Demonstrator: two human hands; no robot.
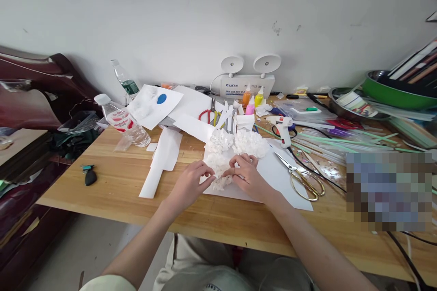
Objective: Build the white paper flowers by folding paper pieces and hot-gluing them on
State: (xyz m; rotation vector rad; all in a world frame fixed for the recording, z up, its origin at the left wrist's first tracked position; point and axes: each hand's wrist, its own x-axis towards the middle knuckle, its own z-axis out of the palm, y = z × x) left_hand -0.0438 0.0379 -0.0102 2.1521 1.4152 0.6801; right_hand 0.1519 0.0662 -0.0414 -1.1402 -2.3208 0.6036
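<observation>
My left hand [193, 180] and my right hand [246, 174] meet over a clump of ruffled white paper [217, 162] at the front middle of the table. Thumb and forefinger of each are closed in a pinch on a bit of the white paper; its exact shape is too small to tell. Behind the hands, two more ruffled white clumps lie side by side, a left clump [221, 141] and a right clump [251, 143]. Under them is a flat white sheet [285, 184]. Gold-handled scissors [300, 176] rest on that sheet, to the right of my right hand.
Left of the hands are paper strips [162, 159], a water bottle [124, 122] and a key fob [90, 176]. A white glue gun [282, 128] stands behind the scissors. Paint bottles [250, 107] and an emergency light [247, 85] are at the wall. Green sticks [327, 144] clutter the right.
</observation>
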